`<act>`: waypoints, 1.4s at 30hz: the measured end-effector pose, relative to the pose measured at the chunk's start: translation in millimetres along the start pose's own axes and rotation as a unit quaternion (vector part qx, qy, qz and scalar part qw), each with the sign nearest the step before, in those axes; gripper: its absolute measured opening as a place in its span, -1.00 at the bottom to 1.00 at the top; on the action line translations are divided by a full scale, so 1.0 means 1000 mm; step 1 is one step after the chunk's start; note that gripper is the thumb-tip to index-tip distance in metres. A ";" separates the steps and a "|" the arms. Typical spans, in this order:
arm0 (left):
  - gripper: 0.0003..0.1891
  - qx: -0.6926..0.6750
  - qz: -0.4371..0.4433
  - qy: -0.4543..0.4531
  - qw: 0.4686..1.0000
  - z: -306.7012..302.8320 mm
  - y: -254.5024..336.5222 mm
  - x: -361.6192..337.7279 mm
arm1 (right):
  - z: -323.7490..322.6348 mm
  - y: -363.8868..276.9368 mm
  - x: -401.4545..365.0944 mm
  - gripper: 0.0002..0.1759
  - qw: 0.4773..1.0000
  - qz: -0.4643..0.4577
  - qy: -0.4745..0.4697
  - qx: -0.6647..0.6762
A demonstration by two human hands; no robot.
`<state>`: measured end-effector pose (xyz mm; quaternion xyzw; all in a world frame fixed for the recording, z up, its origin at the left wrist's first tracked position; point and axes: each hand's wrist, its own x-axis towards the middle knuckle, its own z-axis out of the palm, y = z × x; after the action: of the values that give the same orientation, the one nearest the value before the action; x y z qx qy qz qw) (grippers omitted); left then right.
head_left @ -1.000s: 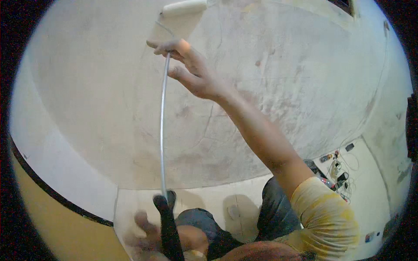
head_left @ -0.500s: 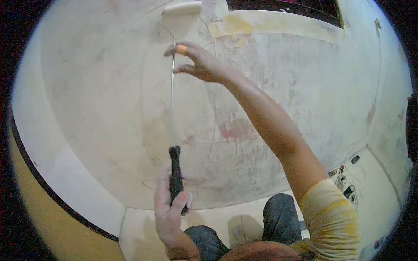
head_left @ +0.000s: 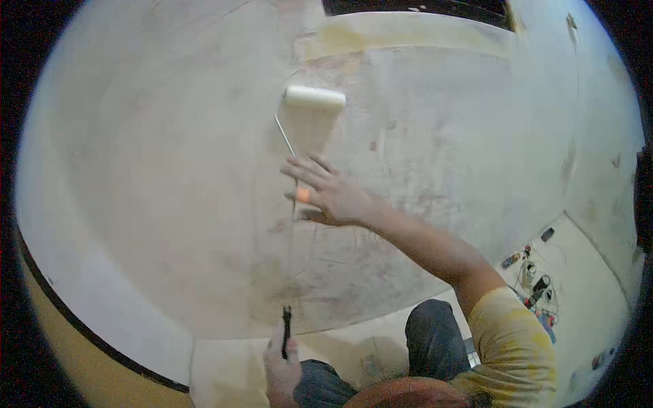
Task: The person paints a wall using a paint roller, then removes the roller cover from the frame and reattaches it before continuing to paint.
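A white paint roller (head_left: 314, 98) on a thin metal rod lies against the stained wall (head_left: 190, 170), below the dark opening. Low in the view, my left hand (head_left: 281, 367) is wrapped round the roller's black handle (head_left: 286, 333). Higher up, my right hand (head_left: 323, 192), with an orange band on one finger, has its fingers spread over the middle of the rod. Whether the palm touches the rod is hidden.
A dark opening (head_left: 422, 9) is at the top of the wall. Tools and cables (head_left: 537, 285) lie on the floor (head_left: 235, 360) at the right. My knees (head_left: 435, 340) are close to the wall. A dark strip (head_left: 88, 326) runs along the lower left.
The roller has come down the wall and slightly right in the view. Both hands are lower, and the fingers of my right hand are spread wider.
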<state>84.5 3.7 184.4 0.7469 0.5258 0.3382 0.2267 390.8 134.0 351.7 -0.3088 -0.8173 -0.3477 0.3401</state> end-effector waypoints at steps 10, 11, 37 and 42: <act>-0.61 0.095 0.155 0.015 0.983 -0.075 0.185 0.092 | -0.115 0.117 0.013 -0.60 0.972 0.126 0.185 -0.070; -0.61 0.085 0.199 0.015 0.976 -0.074 0.199 0.100 | -0.129 0.128 0.004 -0.62 0.968 0.142 0.192 -0.071; -0.55 0.017 0.057 0.077 0.995 -0.079 -0.011 -0.016 | 0.048 -0.038 0.005 -0.55 0.988 -0.022 0.074 0.133; -0.62 0.006 0.025 0.099 0.995 -0.064 -0.030 0.007 | 0.024 -0.014 0.004 -0.59 0.988 0.007 0.110 0.113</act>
<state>19.3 19.1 208.2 0.7239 0.5288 0.4132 0.1603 369.6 145.8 337.2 -0.2343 -0.8069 -0.2824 0.4629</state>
